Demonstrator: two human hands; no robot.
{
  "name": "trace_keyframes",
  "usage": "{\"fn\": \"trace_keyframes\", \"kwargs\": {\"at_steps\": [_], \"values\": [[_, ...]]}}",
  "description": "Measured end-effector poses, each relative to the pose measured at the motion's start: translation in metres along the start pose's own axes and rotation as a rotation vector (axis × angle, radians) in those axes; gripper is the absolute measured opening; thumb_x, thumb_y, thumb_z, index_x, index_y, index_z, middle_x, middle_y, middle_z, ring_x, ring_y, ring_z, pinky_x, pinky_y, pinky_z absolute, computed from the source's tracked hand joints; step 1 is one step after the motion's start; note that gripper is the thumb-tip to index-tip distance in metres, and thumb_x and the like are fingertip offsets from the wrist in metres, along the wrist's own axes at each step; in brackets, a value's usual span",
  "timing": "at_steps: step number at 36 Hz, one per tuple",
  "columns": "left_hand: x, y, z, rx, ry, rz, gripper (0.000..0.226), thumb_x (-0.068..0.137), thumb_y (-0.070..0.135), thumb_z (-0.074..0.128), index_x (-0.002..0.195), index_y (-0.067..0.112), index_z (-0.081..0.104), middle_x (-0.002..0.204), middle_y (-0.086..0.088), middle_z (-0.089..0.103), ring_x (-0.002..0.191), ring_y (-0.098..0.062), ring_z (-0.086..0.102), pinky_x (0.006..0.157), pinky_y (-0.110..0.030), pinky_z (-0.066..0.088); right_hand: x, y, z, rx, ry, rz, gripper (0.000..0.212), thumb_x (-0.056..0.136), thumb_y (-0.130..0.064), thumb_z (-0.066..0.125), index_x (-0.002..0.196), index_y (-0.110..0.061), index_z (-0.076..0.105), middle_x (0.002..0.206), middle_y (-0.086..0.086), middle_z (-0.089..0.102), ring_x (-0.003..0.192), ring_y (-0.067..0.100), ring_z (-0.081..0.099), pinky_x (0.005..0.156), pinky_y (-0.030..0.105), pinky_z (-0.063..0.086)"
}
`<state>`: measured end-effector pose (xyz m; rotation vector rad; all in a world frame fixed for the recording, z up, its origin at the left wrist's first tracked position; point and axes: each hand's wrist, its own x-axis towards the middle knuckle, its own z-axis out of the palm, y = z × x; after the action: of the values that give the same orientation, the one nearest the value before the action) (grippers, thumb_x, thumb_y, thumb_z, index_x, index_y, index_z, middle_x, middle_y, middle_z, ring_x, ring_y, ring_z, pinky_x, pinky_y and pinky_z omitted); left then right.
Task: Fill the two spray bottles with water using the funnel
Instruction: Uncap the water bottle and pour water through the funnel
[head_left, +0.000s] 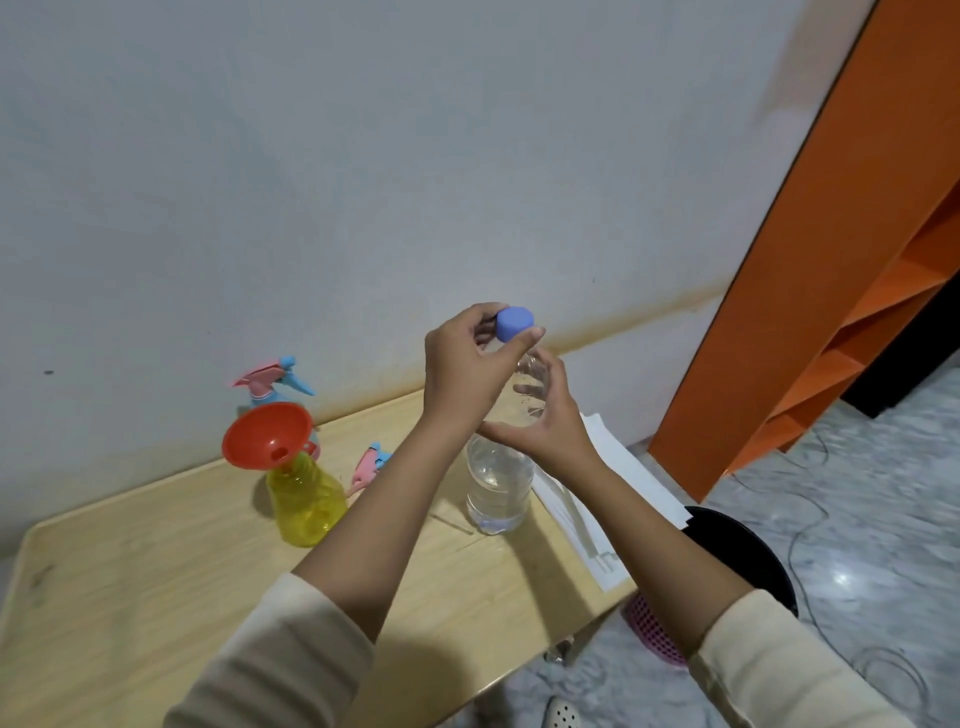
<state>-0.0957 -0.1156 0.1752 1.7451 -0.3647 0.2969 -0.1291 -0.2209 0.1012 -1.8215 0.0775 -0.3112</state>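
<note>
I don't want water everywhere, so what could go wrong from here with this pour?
The funnel sits tilted in the yellow spray bottle, unsteadied: the left hand pinches the cap and the right hand grips the water bottle. A fast pour might tip it. The papers lie right beside the water bottle, so spills could soak them.

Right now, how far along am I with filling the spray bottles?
Done: the funnel sits in the yellow bottle, its spray head lying off beside it. In hand: your left hand grips the cap of the water bottle, right hand steadying it. Left: pouring, then the second bottle behind, head on.
</note>
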Motion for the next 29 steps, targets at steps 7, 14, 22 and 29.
{"fn": "trace_keyframes", "kwargs": {"at_steps": [7,14,22,29], "values": [[0.022,0.006,-0.024,0.021,-0.47,-0.061,0.023,0.082,0.035,0.071,0.103,0.027,0.065,0.104,0.01,0.067,0.094,-0.002,0.063,0.084,-0.019,0.046,0.0,0.0,-0.003,-0.004,-0.065,0.018,0.104,0.051,-0.036,0.088,0.136,-0.032,0.027,0.132,-0.007,0.045,0.114,0.009,0.051,0.08,0.017,0.042],[0.017,0.003,-0.034,-0.078,-0.598,-0.066,0.03,0.098,0.019,0.049,0.126,0.013,0.054,0.121,0.001,0.063,0.106,0.006,0.058,0.087,-0.007,0.042,-0.004,0.0,-0.003,0.019,-0.074,0.016,0.107,0.045,-0.046,0.083,0.136,-0.033,0.028,0.132,-0.01,0.044,0.114,0.008,0.051,0.084,0.02,0.045],[0.01,0.005,-0.014,-0.051,-0.236,-0.045,0.033,0.072,0.019,0.081,0.1,0.012,0.067,0.093,0.003,0.07,0.086,-0.004,0.067,0.08,-0.012,0.051,0.0,0.0,-0.005,0.047,-0.09,0.023,0.102,0.045,-0.042,0.084,0.13,-0.041,0.028,0.133,-0.006,0.045,0.113,0.007,0.051,0.07,0.002,0.041],[0.01,0.009,-0.01,0.016,-0.149,-0.026,0.036,0.06,0.029,0.089,0.084,0.015,0.066,0.076,0.008,0.068,0.065,0.003,0.062,0.064,-0.01,0.049,-0.002,0.003,-0.005,0.041,-0.086,0.007,0.103,0.048,-0.037,0.087,0.131,-0.042,0.027,0.133,-0.005,0.046,0.114,0.01,0.052,0.073,0.003,0.041]]}}
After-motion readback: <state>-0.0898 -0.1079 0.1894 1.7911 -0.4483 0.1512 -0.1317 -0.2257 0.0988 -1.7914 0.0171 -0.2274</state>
